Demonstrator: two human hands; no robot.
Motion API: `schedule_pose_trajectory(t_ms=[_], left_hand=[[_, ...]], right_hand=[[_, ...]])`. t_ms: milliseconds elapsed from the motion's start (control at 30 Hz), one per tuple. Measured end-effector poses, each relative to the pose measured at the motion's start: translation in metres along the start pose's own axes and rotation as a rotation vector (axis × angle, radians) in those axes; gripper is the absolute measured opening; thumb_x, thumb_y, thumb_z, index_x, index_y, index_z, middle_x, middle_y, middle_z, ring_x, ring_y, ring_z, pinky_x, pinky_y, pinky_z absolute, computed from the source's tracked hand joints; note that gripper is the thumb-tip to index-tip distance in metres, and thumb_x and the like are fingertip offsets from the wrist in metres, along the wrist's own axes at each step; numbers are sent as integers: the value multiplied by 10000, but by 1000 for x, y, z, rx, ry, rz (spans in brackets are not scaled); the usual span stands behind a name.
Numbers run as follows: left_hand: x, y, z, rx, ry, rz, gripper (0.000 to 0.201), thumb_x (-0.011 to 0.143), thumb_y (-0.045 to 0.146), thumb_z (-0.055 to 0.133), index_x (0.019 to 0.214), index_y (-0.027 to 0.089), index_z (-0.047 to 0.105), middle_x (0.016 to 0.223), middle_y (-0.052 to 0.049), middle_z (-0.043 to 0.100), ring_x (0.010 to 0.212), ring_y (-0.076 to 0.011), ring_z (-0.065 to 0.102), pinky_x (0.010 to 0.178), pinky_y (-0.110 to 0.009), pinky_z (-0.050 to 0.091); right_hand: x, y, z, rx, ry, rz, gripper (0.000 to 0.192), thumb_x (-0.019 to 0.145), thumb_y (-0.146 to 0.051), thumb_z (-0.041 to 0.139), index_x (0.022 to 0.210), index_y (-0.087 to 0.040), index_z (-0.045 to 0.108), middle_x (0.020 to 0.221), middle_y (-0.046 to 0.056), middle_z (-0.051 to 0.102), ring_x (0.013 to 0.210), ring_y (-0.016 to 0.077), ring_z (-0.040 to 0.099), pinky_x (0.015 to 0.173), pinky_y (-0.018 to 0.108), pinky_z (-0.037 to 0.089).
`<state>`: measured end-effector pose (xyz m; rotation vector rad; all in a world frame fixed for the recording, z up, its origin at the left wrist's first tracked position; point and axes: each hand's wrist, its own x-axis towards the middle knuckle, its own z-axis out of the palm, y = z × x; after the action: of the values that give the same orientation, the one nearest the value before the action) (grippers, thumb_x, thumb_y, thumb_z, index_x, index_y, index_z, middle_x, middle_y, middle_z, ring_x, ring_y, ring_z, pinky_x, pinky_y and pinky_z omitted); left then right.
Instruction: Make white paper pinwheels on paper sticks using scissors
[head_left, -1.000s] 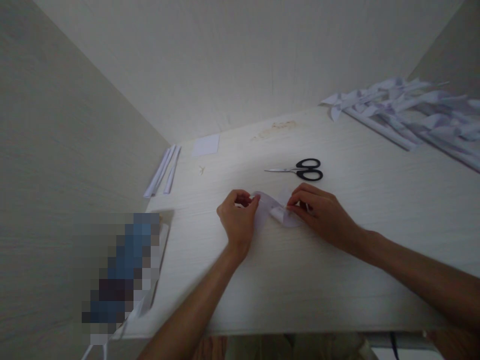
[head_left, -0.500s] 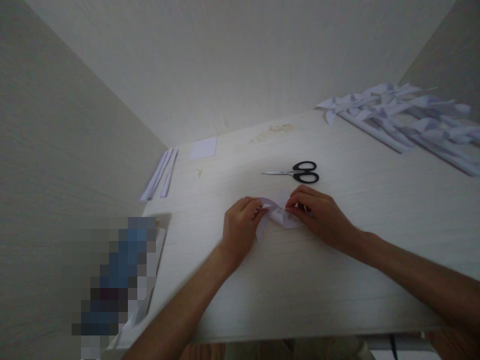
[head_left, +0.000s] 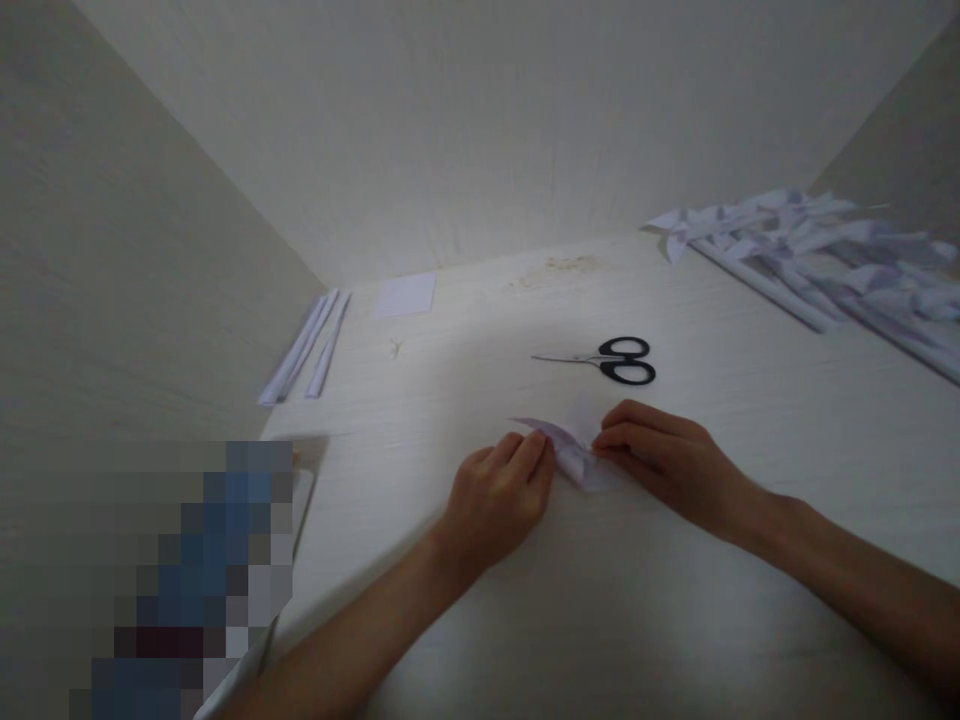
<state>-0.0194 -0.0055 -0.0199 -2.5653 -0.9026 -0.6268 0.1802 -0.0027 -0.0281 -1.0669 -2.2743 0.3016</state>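
Between my hands is a white paper pinwheel (head_left: 574,462), its folded blades partly hidden by my fingers. My left hand (head_left: 502,490) is closed, pinching the left blade between thumb and fingers. At the pinwheel's middle, the fingertips of my right hand (head_left: 667,455) are pressed together on the paper; any small part between them is too small to make out. Black-handled scissors (head_left: 626,360) lie closed on the table just beyond my right hand, blades to the left.
Several finished-looking paper pinwheels on rolled paper sticks (head_left: 757,275) are heaped at the back right. Rolled paper sticks (head_left: 296,350) and a square paper sheet (head_left: 406,295) lie at the left. Small pale strips (head_left: 570,265) rest near the back wall. A blurred-out patch covers the lower left.
The camera view has shifted a little. My left fingers have closed further over the blade, and my right fingers have drawn together at the pinwheel's middle.
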Motion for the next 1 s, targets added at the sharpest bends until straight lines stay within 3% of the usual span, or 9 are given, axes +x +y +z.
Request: schedule_pose_trajectory(t_ms=[133, 300, 733, 1000], left_hand=[[-2, -1, 4, -53, 5, -46, 233, 833, 103, 381, 816, 84, 612, 776, -60, 649, 640, -145, 582, 467, -233, 470], [-4, 0, 5, -86, -2, -65, 207, 824, 111, 414, 809, 102, 620, 777, -42, 647, 645, -144, 577, 470, -237, 459], [-3, -2, 8, -129, 34, -131, 177, 821, 140, 443, 788, 121, 616, 763, -25, 646, 644, -130, 570, 489, -222, 443], [0, -1, 5, -73, 25, -91, 222, 834, 134, 402, 792, 124, 619, 710, -24, 632, 606, -137, 561, 438, -233, 406]], right_hand=[[0, 1, -3, -96, -16, -102, 264, 871, -206, 399, 733, -147, 617, 692, 62, 607, 609, 146, 541, 535, 257, 440], [-3, 1, -1, -137, 62, -197, 195, 846, -167, 458, 717, -167, 604, 655, 34, 602, 560, 128, 499, 506, 260, 393], [-1, -2, 1, -72, 158, -86, 107, 829, -167, 488, 793, -164, 588, 732, 52, 597, 620, 127, 544, 539, 251, 456], [-5, 0, -1, -136, 147, -216, 97, 817, -135, 501, 788, -169, 587, 698, 44, 605, 599, 130, 534, 517, 254, 424]])
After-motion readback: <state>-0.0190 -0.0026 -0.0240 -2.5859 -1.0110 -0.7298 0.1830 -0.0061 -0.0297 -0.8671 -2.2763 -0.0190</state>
